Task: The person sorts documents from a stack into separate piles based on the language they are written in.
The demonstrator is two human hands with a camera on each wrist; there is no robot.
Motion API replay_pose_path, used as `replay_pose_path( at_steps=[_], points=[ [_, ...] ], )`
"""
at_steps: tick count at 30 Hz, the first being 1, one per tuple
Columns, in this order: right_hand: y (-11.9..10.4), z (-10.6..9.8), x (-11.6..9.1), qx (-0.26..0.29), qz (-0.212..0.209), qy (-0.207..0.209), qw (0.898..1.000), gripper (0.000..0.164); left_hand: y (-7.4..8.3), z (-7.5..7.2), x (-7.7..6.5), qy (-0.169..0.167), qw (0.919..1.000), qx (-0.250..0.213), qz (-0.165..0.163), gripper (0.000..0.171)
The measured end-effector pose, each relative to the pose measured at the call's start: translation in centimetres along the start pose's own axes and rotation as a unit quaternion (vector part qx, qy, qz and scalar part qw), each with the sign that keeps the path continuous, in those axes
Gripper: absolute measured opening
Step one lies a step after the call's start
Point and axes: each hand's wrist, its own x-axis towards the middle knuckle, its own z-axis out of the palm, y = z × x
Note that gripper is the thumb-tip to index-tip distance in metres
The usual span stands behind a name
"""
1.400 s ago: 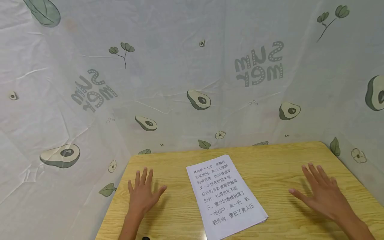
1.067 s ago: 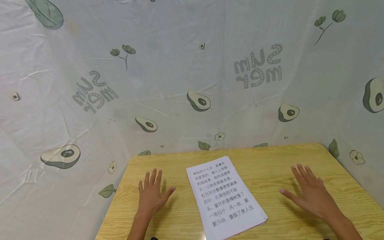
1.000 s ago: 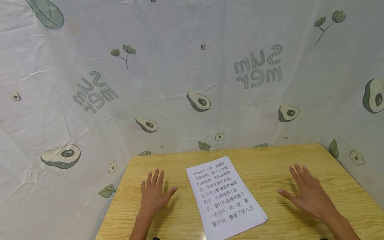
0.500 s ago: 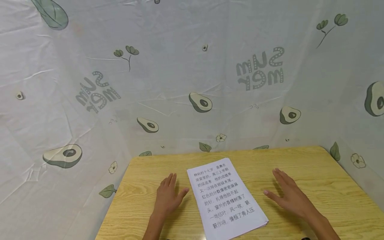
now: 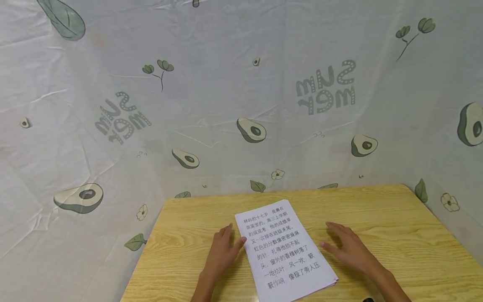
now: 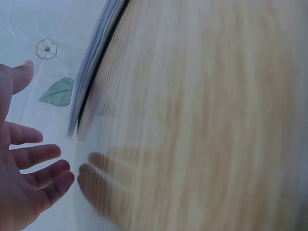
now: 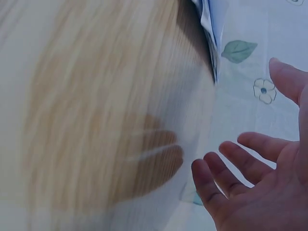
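Observation:
A stack of white paper [image 5: 281, 251] printed with lines of Chinese text lies slightly askew on the wooden table. My left hand [image 5: 223, 251] is beside its left edge, thumb close to the sheets; whether it touches them I cannot tell. On the other side my right hand [image 5: 349, 251] hovers a little apart from the right edge, thumb pointing at the stack. Both wrist views show relaxed, spread fingers, on the left hand [image 6: 29, 173] and the right hand [image 7: 255, 178], with nothing held. The stack's edge [image 6: 98, 57] appears side-on in the left wrist view.
The light wood-grain table [image 5: 392, 226] reaches back to a pale cloth backdrop [image 5: 211, 100] printed with avocados, leaves and flowers. More of the cloth hangs at the left and right sides. A small dark object [image 5: 368, 300] shows by the right wrist.
Both hands have moved inward from the table's sides toward the paper stack, and their spread fingers have drawn closer together. The stack has stayed in place.

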Motion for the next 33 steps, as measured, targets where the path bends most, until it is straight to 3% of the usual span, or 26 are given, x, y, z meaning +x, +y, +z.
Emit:
replay_pose_path(
  at_steps=[6,19,27,33],
  points=[
    [-0.9,1.0,0.3,0.034,-0.001,-0.006,0.999,0.065,1.1,0.6,0.1,-0.018,0.9997,-0.015,-0.001,0.075],
    [-2.3,1.5,1.2,0.065,0.032,-0.062,0.995,0.063,2.9,2.0,0.8,-0.026,0.9995,-0.017,0.009,0.071],
    [-2.4,1.7,1.1,0.103,0.069,-0.057,0.991,0.064,4.1,3.3,2.1,-0.041,0.9973,-0.054,0.028,0.069],
    [-2.6,1.9,1.1,0.104,0.098,-0.034,0.989,0.063,4.9,4.3,3.2,-0.032,0.9948,-0.088,0.041,0.065]
  ],
)
